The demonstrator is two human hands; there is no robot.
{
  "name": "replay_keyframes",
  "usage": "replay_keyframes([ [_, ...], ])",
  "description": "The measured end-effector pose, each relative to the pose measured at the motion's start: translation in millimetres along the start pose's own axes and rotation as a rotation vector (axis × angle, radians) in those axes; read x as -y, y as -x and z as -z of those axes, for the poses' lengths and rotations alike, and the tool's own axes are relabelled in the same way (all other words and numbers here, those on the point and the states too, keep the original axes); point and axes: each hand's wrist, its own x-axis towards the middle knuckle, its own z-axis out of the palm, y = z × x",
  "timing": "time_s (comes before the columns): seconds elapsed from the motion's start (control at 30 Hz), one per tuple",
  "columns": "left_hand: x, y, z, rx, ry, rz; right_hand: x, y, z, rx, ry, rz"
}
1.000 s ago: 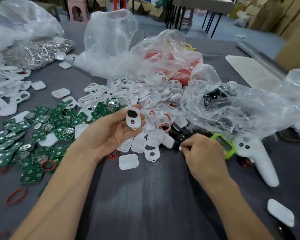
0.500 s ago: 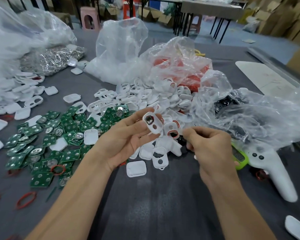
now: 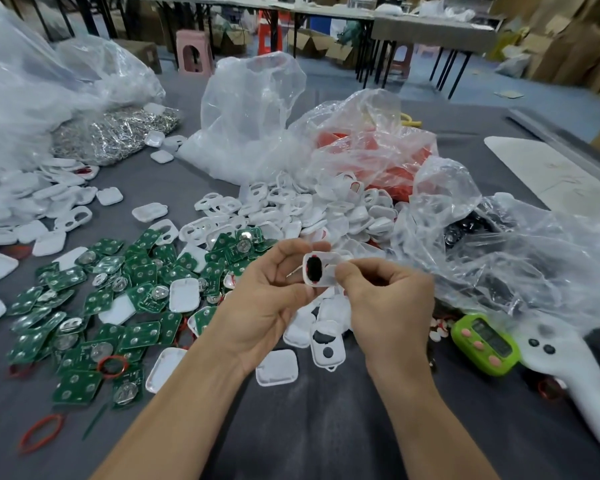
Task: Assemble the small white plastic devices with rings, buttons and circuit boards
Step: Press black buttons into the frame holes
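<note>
White shell with black button seated inside, held above table middle. Left hand grips shell edges; right hand pinches its right end. Judgement: press button flat and square before adding circuit board from left pile.

Free: bare table strip centre-near, room to pass. Obstacles: boards spread L, shells piled ahead, bags + timer + controller R.

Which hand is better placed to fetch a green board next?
Probably the right hand: it only pinches the edge of the shell, while the left hand grips and steadies it. The boards lie on the left, though, so the right must reach across.
</note>
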Motion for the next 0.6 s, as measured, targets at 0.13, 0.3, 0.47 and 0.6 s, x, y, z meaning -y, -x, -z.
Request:
replay_keyframes([
  [0.13,3.8,-1.7,0.8,-0.023,-0.021,0.0,-0.8,2.5,-2.3,0.002,0.018,-0.011],
  [0.3,4.9,-1.8,-0.4,-0.018,-0.032,-0.003,0.4,4.3,-2.5,-0.022,0.039,0.029],
  [0.47,6.7,-0.6,-3.6,-0.01,-0.033,-0.016,0.2,6.3,-3.8,-0.054,0.028,0.04],
  [0.6,8.8,-0.7,-2.2,-0.025,-0.06,-0.02,0.3,6.8,-5.8,-0.078,0.106,0.081],
])
